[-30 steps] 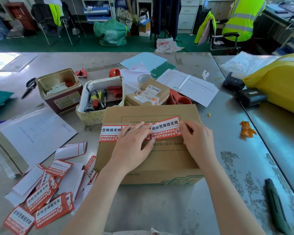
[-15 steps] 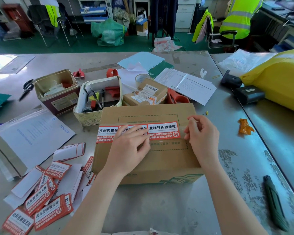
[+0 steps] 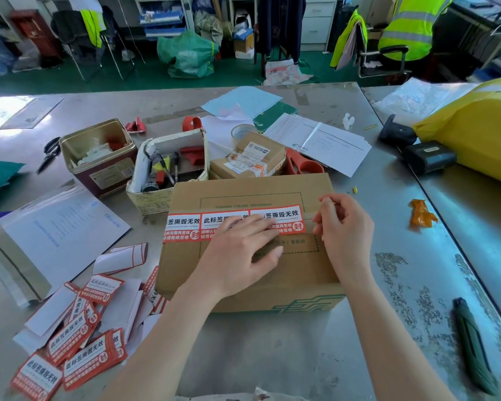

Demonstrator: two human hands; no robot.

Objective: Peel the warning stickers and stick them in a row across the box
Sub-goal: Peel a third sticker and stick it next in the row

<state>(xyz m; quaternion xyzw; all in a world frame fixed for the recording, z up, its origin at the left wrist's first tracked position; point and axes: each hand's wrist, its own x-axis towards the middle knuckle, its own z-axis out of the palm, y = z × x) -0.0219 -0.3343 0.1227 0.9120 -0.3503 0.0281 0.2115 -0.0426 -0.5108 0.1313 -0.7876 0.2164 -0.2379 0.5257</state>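
Note:
A brown cardboard box (image 3: 295, 273) stands on the steel table in front of me. Three red-and-white warning stickers lie in a row across its top: the left sticker (image 3: 182, 227), the middle sticker (image 3: 217, 221) and the right sticker (image 3: 284, 217). My left hand (image 3: 240, 250) lies flat with straight fingers on the middle and right stickers. My right hand (image 3: 342, 227) hovers at the right end of the row with loosely curled fingers, holding nothing that I can see. A heap of unpeeled stickers (image 3: 70, 351) and white backing papers (image 3: 119, 257) lies left of the box.
Behind the box stand a small taped parcel (image 3: 249, 157), a card tray of pens (image 3: 168, 166) and a metal tin (image 3: 99, 154). A white mailer (image 3: 55, 235) lies at left. A yellow bag (image 3: 480, 131), black scanner (image 3: 428, 157) and green knife (image 3: 472, 342) are at right.
The right sticker, lifted at its right end before, now lies flat on the box. My right hand has let go and drawn back to the right. My left hand slid right over the stickers.

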